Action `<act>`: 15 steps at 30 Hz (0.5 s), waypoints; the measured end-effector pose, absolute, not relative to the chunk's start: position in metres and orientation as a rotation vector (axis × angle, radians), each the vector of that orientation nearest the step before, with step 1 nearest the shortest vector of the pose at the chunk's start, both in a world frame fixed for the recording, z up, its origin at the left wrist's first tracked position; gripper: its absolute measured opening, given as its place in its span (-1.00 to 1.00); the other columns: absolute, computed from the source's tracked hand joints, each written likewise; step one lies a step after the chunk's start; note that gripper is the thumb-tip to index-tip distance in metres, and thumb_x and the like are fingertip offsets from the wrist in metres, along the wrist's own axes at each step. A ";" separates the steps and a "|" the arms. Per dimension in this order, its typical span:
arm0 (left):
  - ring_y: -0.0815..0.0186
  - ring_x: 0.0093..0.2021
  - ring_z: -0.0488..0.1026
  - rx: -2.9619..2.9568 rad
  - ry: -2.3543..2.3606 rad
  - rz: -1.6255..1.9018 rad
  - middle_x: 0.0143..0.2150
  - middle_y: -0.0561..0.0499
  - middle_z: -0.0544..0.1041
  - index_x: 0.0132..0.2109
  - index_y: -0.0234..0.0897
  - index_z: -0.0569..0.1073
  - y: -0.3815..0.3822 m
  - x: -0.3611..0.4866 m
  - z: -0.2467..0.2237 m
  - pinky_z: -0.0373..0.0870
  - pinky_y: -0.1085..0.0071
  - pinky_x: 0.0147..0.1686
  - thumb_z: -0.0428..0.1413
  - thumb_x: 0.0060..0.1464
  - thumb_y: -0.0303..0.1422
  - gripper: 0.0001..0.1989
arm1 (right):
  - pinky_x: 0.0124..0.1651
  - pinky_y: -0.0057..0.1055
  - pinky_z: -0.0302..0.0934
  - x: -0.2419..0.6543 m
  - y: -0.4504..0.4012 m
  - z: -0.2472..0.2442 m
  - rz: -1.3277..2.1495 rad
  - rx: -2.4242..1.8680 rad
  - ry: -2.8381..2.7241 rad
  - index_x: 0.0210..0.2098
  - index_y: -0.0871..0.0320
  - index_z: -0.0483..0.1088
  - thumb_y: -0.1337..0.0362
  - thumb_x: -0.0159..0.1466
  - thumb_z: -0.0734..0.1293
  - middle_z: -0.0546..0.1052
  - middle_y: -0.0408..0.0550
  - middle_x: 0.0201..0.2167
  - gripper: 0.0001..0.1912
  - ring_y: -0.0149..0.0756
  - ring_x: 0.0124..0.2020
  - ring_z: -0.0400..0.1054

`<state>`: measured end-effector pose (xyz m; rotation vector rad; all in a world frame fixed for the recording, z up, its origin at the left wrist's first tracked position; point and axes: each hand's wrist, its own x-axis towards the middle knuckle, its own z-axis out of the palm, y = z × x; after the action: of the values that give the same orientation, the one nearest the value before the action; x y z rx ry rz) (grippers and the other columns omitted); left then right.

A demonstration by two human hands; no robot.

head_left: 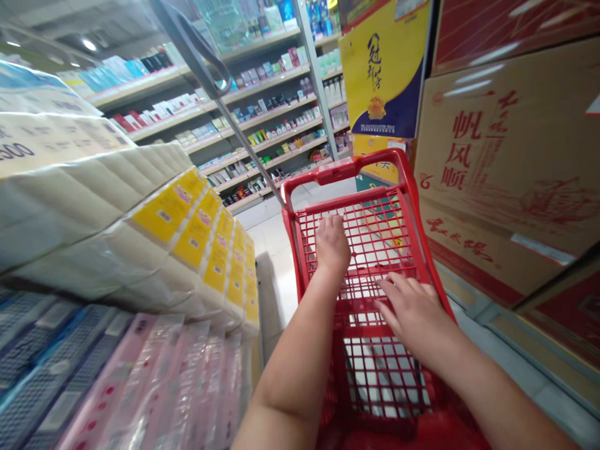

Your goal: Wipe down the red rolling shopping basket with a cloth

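A red plastic rolling basket (424, 234) with mesh walls fills the lower middle of the view. From its far left corner a thin metal pull rod ends in a grey loop handle (213, 75), which leans up and left. My left hand (334, 242) is over the far mesh of the basket with its fingers curled in; whatever they hold, if anything, is hidden. Closer and to the right, my right hand (415, 312) hovers above or rests on the basket's right part, fingers apart and holding nothing; contact is hard to tell.
Wrapped packs with yellow labels (192, 240) are stacked on the left, above pink packs (154, 381). Large cardboard boxes (506, 156) and a yellow and blue carton (382, 75) stand on the right. Shelves of small goods (262, 119) line the back, beyond the pale floor (267, 222).
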<state>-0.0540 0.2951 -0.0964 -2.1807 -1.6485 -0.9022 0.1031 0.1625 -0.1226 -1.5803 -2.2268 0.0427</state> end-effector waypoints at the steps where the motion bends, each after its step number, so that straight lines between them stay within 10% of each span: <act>1: 0.17 -0.03 0.34 -2.143 -1.675 -0.948 -0.07 -0.15 0.42 -0.02 -0.28 0.32 0.296 -0.055 -0.097 0.31 0.15 0.04 -0.16 0.18 -0.59 -0.70 | -0.02 -0.15 0.09 0.103 0.163 -0.123 0.039 -1.575 -2.224 0.00 0.12 0.39 0.20 0.33 0.21 0.43 0.06 0.00 -0.71 -0.11 -0.07 0.32; 15: 0.04 0.12 0.26 -2.157 -1.757 -0.903 0.06 -0.18 0.40 0.05 -0.24 0.39 0.288 -0.050 -0.088 0.22 -0.05 0.11 0.04 0.17 -0.31 -0.70 | -0.06 -0.19 0.11 0.103 0.164 -0.118 -0.006 -1.540 -2.159 -0.02 0.10 0.40 0.26 0.35 0.17 0.45 0.03 -0.04 -0.72 -0.15 -0.08 0.33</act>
<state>-0.0500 0.2879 -0.0878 -2.1574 -1.7567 -0.9034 0.1028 0.1645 -0.1179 -1.5397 -2.1587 -0.0058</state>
